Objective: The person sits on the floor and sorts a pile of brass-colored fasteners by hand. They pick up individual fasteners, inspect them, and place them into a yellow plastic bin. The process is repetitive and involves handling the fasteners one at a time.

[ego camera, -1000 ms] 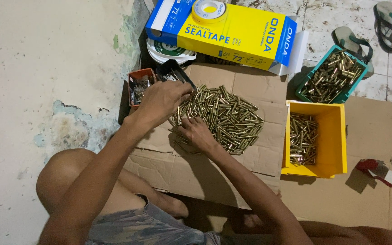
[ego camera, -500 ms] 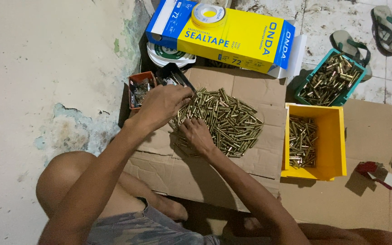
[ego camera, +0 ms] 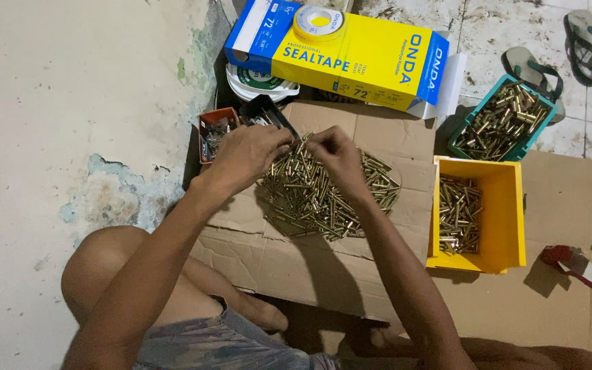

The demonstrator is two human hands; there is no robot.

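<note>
A heap of small brass tubular pieces (ego camera: 323,199) lies on flattened cardboard (ego camera: 310,260) on the floor. My left hand (ego camera: 244,156) rests at the heap's upper left edge, fingers curled around a brass piece. My right hand (ego camera: 337,154) meets it from the right, fingertips pinching the same spot at the top of the heap. Both hands touch between the thumbs. What exactly sits between the fingers is too small to make out.
A yellow bin (ego camera: 477,216) with brass pieces stands right of the heap, a teal tray (ego camera: 501,120) of more behind it. A blue and yellow carton (ego camera: 340,51) with a tape roll (ego camera: 318,22) lies behind. Small orange (ego camera: 214,130) and black (ego camera: 265,113) trays sit left. Sandals (ego camera: 587,44) lie far right.
My right hand has lifted from the heap's lower left edge up to meet the left hand at the top. The left hand stayed roughly in place.
</note>
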